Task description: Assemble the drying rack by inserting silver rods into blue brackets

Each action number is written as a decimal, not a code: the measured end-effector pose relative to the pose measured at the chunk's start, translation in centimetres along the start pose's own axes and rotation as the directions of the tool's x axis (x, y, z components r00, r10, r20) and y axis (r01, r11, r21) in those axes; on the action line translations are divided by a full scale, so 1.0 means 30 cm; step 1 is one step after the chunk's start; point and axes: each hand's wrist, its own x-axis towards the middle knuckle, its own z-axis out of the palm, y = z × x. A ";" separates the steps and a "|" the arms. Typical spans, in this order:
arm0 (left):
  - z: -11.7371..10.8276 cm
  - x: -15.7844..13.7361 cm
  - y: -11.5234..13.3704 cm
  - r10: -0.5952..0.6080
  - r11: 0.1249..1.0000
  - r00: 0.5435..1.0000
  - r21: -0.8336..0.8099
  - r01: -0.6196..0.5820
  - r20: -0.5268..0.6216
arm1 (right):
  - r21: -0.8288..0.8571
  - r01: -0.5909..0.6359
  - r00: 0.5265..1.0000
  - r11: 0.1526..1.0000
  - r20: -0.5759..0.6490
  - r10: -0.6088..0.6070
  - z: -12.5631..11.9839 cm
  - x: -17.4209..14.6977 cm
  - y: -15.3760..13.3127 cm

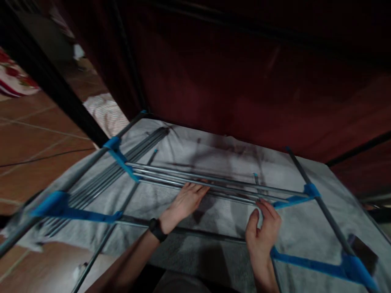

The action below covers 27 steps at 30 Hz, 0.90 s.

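Slender grey metal rods run lengthwise left to right, ahead of you, between blue plastic brackets. Your left hand, nearer their middle, lies flattened over them; your right hand curls rightward along them, its grip unclear.

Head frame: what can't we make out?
All head view:
Lower crossbar, right end: hidden by the right hand.
Left outer pole, near end: cut off by left edge.
Dark object at right: partly behind near-right blue bracket; unidentifiable.
White thing on the floor: too blurred to name.
Wristband: any display too dark.
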 end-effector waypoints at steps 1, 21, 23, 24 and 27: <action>-0.009 0.001 0.003 -0.008 1.000 1.000 -0.005 0.008 0.017 | -0.016 0.081 0.997 0.997 0.014 -0.081 0.009 0.031 -0.027; -0.066 -0.023 0.062 -0.401 0.357 0.913 -0.930 0.084 -0.072 | -0.076 0.577 0.761 0.813 0.412 -0.502 0.091 0.297 -0.114; -0.075 -0.027 0.079 -0.516 -0.053 0.856 -0.999 0.005 0.032 | -0.048 0.562 0.774 0.826 0.383 -0.504 0.086 0.301 -0.111; -0.085 -0.030 0.082 -0.565 -0.224 0.821 -0.973 -0.056 0.083 | -0.038 0.556 0.779 0.830 0.372 -0.504 0.083 0.304 -0.110; -0.127 -0.046 0.062 -0.691 -0.444 0.696 -0.874 -0.196 0.195 | -0.033 0.546 0.794 0.837 0.337 -0.505 0.075 0.311 -0.111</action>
